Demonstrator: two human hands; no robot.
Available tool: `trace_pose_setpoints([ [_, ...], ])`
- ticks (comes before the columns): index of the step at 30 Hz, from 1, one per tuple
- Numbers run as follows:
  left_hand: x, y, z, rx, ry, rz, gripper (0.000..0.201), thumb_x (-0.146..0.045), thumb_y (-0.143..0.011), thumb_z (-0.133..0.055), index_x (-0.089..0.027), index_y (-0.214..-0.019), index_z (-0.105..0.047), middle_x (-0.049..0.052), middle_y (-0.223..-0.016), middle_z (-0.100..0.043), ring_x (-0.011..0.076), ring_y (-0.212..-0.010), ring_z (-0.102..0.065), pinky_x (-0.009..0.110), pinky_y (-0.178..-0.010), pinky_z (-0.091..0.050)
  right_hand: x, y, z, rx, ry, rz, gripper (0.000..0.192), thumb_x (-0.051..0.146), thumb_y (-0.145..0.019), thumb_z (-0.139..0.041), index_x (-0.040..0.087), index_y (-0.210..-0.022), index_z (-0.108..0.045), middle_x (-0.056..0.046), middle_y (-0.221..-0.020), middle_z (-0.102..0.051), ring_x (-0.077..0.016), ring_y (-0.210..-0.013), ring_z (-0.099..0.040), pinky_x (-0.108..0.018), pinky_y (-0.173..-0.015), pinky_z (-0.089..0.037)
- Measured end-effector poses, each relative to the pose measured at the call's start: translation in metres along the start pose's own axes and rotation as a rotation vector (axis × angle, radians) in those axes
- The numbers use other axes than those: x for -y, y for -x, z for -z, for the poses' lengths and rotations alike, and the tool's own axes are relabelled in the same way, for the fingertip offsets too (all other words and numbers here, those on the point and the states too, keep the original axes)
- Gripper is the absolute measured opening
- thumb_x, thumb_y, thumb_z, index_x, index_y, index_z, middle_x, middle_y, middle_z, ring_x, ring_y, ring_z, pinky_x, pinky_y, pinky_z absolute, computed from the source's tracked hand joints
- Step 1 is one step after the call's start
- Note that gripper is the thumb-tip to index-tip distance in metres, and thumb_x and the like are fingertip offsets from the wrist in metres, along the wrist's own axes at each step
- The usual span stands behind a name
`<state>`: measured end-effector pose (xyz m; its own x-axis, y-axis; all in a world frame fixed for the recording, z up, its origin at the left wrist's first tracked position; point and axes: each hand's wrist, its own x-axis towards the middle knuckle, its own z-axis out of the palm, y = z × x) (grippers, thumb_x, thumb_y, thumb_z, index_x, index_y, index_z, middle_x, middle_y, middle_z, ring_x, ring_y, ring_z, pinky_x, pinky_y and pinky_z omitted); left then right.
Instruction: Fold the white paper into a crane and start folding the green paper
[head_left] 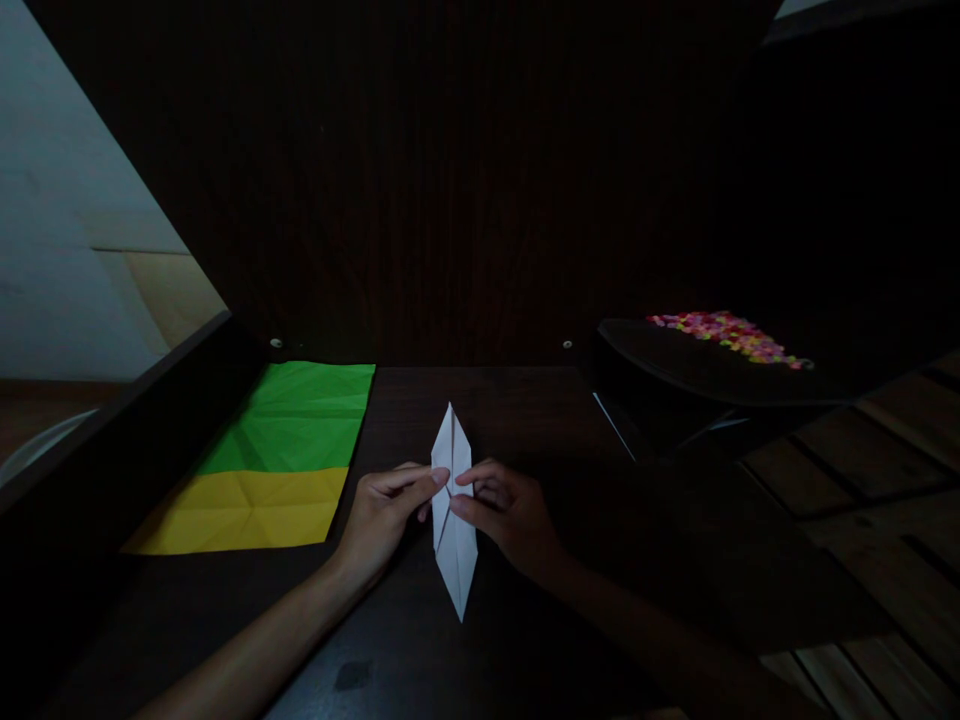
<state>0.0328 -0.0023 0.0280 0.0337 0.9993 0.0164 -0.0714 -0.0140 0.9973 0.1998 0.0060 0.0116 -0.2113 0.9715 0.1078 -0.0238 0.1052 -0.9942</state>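
Head view: a white paper [454, 520], folded into a long narrow diamond with sharp tips at the far and near ends, lies on a dark table [525, 640], pointing away from the person. It sits at the middle of the table, just right of the coloured sheets.

The left hand [386, 515] comes in from the lower left. Its fingers [420, 480] stretch toward the paper's left edge at mid-length and touch it there; whether the thumb grips from beneath I cannot tell.

The right hand [510, 515] comes in from the lower right. Its thumb and forefinger pinch the paper's right edge at about the same height, facing the left fingertips across the centre crease. The other fingers curl loosely behind.

To the left, a green sheet [300, 415] lies flat, creased in a grid of folds. A yellow sheet [247, 510] lies nearer the person, touching or overlapping the green one's near edge.

At the right, well apart from the hands, a dark tray [675, 370] holds a heap of small bright beads [724, 335], pink, yellow and orange. A dark wooden panel [465, 180] stands behind the table.
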Motion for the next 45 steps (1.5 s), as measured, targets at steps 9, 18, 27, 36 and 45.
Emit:
trace_pose_setpoints([
  [9,-0.002,0.0,-0.003,0.012,0.004,-0.002,0.016,-0.031,-0.076,-0.075,-0.017,-0.069,-0.077,-0.001,-0.054,-0.057,0.0119,-0.053,-0.051,0.024,-0.055,-0.039,-0.006,0.002,-0.002,-0.01,-0.091,-0.104,0.024,0.027,-0.065,-0.078,0.02,-0.08,-0.062,-0.001,-0.068,-0.07,-0.0182,-0.063,-0.068,-0.028,-0.058,-0.051],
  [18,0.0,0.0,0.0,-0.019,0.054,0.011,0.025,-0.03,-0.079,-0.073,-0.016,-0.059,-0.07,-0.001,-0.054,-0.058,0.01,-0.053,-0.051,0.021,-0.056,-0.04,0.002,0.004,-0.004,-0.005,-0.063,-0.077,0.021,0.025,-0.064,-0.076,0.021,-0.077,-0.06,0.004,-0.058,-0.063,-0.0141,-0.053,-0.06,-0.024,-0.048,-0.044],
  [27,-0.003,-0.001,-0.002,0.004,-0.008,0.045,0.028,-0.035,-0.081,-0.07,-0.015,-0.062,-0.071,0.0,-0.055,-0.061,0.0116,-0.053,-0.055,0.022,-0.057,-0.043,0.002,0.002,-0.001,-0.02,-0.091,-0.078,0.021,0.024,-0.062,-0.075,0.02,-0.077,-0.061,0.005,-0.057,-0.06,-0.0116,-0.052,-0.055,-0.023,-0.05,-0.043],
  [36,0.001,0.002,-0.007,0.224,-0.11,0.209,0.028,-0.04,-0.074,-0.073,-0.013,-0.066,-0.072,0.002,-0.056,-0.067,0.0112,-0.047,-0.056,0.021,-0.05,-0.044,0.004,-0.007,0.008,-0.226,-0.042,-0.017,0.022,0.027,-0.06,-0.076,0.02,-0.076,-0.063,0.005,-0.058,-0.053,-0.0103,-0.052,-0.046,-0.022,-0.049,-0.037],
  [45,0.005,0.0,-0.005,0.285,-0.005,0.282,0.026,-0.038,-0.072,-0.076,-0.012,-0.067,-0.072,0.004,-0.057,-0.069,0.0107,-0.048,-0.058,0.021,-0.05,-0.047,0.001,-0.011,0.009,-0.247,-0.094,-0.1,0.023,0.024,-0.056,-0.077,0.02,-0.075,-0.064,0.005,-0.058,-0.055,-0.0115,-0.055,-0.05,-0.023,-0.052,-0.039],
])
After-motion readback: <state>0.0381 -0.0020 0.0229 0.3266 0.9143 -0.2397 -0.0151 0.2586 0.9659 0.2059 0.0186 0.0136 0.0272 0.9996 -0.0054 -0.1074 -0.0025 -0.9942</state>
